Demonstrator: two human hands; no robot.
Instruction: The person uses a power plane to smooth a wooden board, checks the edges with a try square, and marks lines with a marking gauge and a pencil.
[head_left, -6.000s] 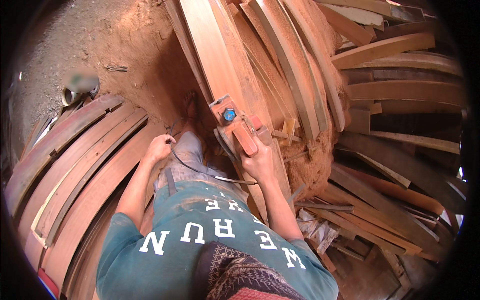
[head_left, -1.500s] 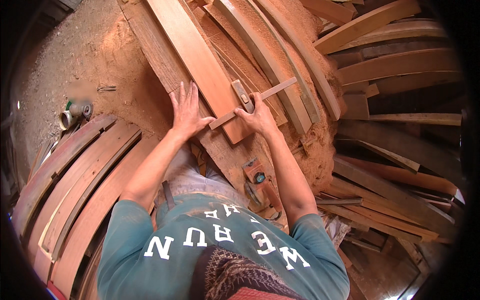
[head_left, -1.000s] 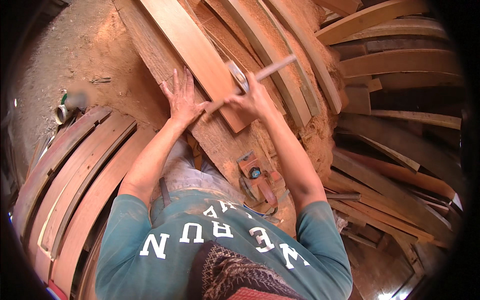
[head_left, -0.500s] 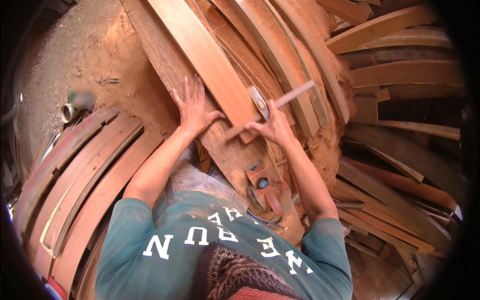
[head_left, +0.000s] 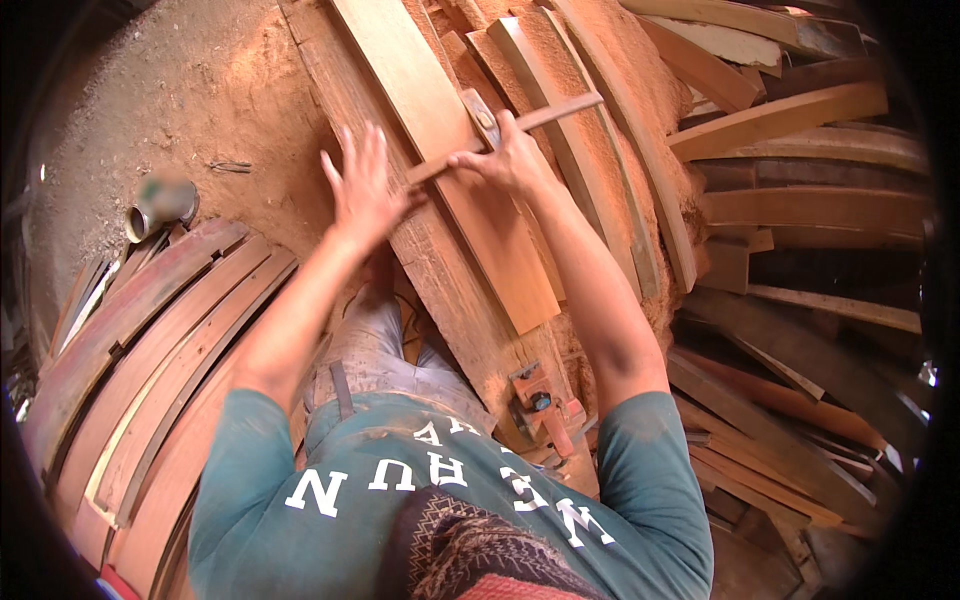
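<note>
Board [head_left: 495,235], smooth, pale reddish wood, lying flat on the surface [head_left: 438,255], a thick plank with rough grain; long axis slanting from the upper left, where its far end runs out of view, down to the lower right, where its square-cut near end points toward the person's right side. Wooden tool [head_left: 565,109], a slim bar with a short block mounted on it, laid across the board's width; bar's long axis roughly crosswise to the board, one end low at the left past the board's left edge, the other rising to the right over the neighbouring timbers; block along the board's right edge, its length about in line with the board. Right hand [head_left: 508,160]: fingers gripping the tool where bar and block meet, thumb stretched along the bar. Left hand [head_left: 365,190]: slightly blurred, fingers spread and gripping nothing, beside the bar's left end; whether it touches the bar or the surface, cannot be told. Power planer [head_left: 552,418], reddish, with a blue knob, resting below the board's near end, apart from it. Curved timbers [head_left: 548,95] with sawdust [head_left: 665,85], right of the board. Curved planks [head_left: 175,345], stacked at the left.
</note>
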